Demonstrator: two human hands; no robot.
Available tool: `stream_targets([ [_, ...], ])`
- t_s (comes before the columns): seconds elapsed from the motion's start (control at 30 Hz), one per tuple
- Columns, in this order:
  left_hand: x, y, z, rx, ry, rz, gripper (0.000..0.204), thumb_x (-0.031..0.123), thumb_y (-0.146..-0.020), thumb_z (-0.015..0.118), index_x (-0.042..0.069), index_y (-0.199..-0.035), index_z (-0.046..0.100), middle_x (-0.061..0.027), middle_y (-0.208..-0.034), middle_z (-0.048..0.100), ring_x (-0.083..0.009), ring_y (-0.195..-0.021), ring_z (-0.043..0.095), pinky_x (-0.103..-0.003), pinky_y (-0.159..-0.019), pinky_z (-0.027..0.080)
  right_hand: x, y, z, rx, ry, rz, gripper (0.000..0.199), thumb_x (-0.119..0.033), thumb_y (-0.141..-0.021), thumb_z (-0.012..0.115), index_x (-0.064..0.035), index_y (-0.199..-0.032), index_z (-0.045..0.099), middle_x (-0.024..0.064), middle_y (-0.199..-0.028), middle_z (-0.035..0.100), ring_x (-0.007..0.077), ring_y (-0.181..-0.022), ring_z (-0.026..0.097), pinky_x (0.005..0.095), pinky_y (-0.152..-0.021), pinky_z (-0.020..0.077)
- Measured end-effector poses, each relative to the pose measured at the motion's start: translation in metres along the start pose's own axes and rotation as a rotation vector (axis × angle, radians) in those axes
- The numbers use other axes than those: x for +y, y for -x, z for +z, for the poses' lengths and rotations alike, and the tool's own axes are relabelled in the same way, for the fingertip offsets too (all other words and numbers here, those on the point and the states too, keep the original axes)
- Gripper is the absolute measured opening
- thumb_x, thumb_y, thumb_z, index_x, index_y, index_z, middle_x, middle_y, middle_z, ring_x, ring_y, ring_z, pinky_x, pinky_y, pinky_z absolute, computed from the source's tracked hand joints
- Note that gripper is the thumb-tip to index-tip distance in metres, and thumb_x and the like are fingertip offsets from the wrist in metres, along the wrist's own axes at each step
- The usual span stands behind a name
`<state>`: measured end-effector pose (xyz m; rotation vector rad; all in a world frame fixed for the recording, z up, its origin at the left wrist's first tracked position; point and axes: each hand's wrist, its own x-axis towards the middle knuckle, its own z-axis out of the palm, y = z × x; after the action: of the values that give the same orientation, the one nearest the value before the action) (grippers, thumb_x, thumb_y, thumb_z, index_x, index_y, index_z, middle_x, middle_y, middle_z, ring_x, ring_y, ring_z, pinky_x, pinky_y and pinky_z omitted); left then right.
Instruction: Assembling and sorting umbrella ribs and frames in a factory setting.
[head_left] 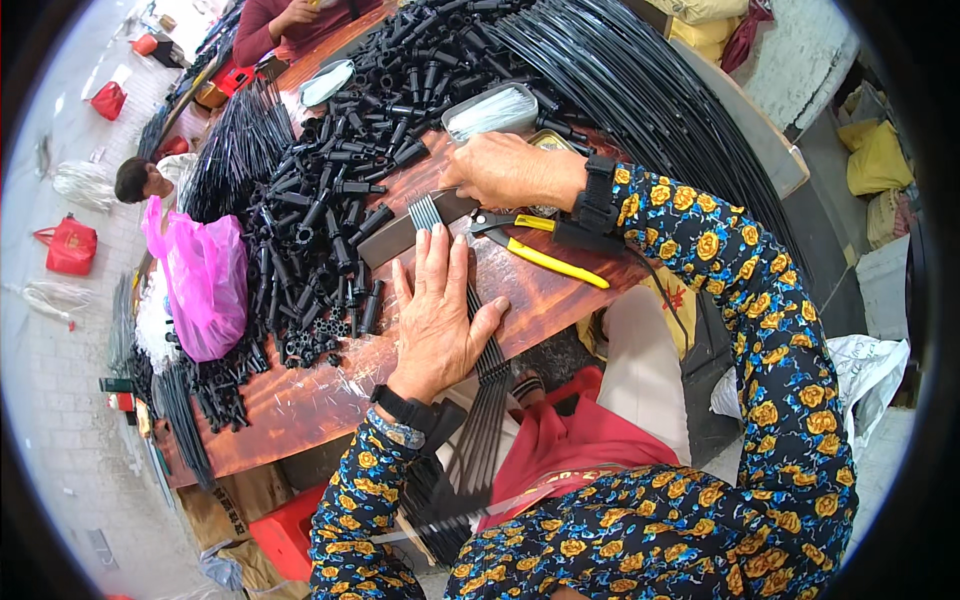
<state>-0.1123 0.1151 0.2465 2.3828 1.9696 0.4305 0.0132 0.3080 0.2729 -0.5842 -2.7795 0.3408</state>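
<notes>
My left hand [437, 320] lies flat, fingers stretched out, over a row of thin dark rods [487, 395]. The rods' pale tips [424, 211] stick out past the fingertips and rest across a flat dark bar [395, 236]. My right hand [512, 172] is curled closed beside the far right end of the bar, just beyond the rod tips; what its fingers hold is hidden. Pliers with yellow handles [555, 262] lie on the table close below the right hand. The lower part of the rods hangs over the table edge toward my lap.
Many black plastic tubular parts [330, 215] are heaped on the wooden table [300, 400]. Long black rods [640, 90] lie at the far right. A clear tray [490, 112] of thin pale sticks and a pink plastic bag [205, 285] stand nearby. Two other people are across the table.
</notes>
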Motion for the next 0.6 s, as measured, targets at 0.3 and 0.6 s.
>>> stream_targets([
  [0.3, 0.0000, 0.0002, 0.0010, -0.008, -0.036, -0.006, 0.080, 0.047, -0.086, 0.057, -0.002, -0.143, 0.031, -0.0248, -0.152, 0.020, -0.0386, -0.143, 0.015, -0.057, -0.113, 0.009, -0.0033, -0.0004, -0.0006, 0.018, -0.030, -0.021, 0.017, -0.012, -0.080, 0.066, -0.0078, -0.096, 0.069, 0.0176, -0.085, 0.067, 0.0381, -0.082, 0.065, 0.0464, -0.073, 0.0518],
  [0.6, -0.0012, -0.0003, 0.0009, -0.009, -0.039, 0.008, 0.080, 0.048, -0.086, 0.057, -0.003, -0.143, 0.031, -0.0252, -0.151, 0.021, -0.0388, -0.143, 0.015, -0.057, -0.113, 0.009, -0.0027, 0.0019, -0.0049, -0.008, -0.049, 0.024, 0.013, -0.011, -0.081, 0.063, -0.0072, -0.092, 0.068, 0.0169, -0.087, 0.067, 0.0383, -0.082, 0.065, 0.0460, -0.072, 0.0515],
])
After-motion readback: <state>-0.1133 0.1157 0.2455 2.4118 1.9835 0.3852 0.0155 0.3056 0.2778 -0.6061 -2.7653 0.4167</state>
